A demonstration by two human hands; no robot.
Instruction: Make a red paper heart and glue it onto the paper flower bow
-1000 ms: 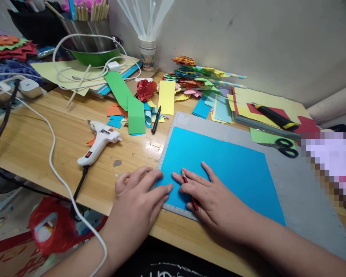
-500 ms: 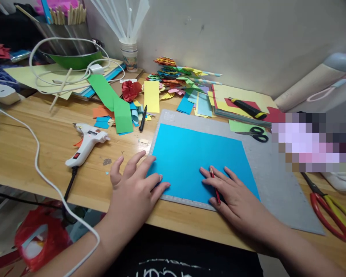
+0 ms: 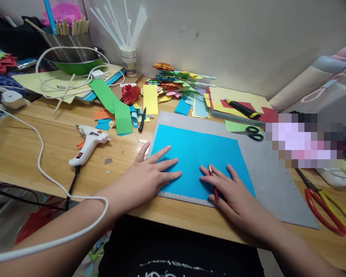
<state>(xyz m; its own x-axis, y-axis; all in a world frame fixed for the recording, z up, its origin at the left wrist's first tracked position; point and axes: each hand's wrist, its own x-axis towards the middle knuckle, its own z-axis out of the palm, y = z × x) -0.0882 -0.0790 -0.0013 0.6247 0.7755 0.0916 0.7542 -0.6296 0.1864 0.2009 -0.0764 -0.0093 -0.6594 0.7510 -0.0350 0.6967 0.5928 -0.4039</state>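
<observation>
A blue sheet of paper point(image 3: 196, 150) lies flat on a grey cutting mat point(image 3: 273, 181) in front of me. My left hand point(image 3: 154, 169) rests on the sheet's left part, its fingers spread and nothing in them. On the right part of the sheet lies my right hand point(image 3: 230, 188), with a short dark red pencil point(image 3: 214, 184) held between its fingers. The pencil's bare wooden end points away from me. The sheet's lower right corner is partly covered by the right hand.
Left of the mat are a white glue gun point(image 3: 89, 144), a black pen point(image 3: 142, 120) and green paper strips point(image 3: 122, 115). Small black scissors point(image 3: 252, 133), a utility knife point(image 3: 243, 109) and red-and-yellow-handled scissors point(image 3: 325, 207) lie to the right. A white cable point(image 3: 40, 154) crosses my left forearm.
My left hand has moved right, further onto the blue sheet, and its fingers now lie flatter and spread. My right hand stays on the sheet with the pencil.
</observation>
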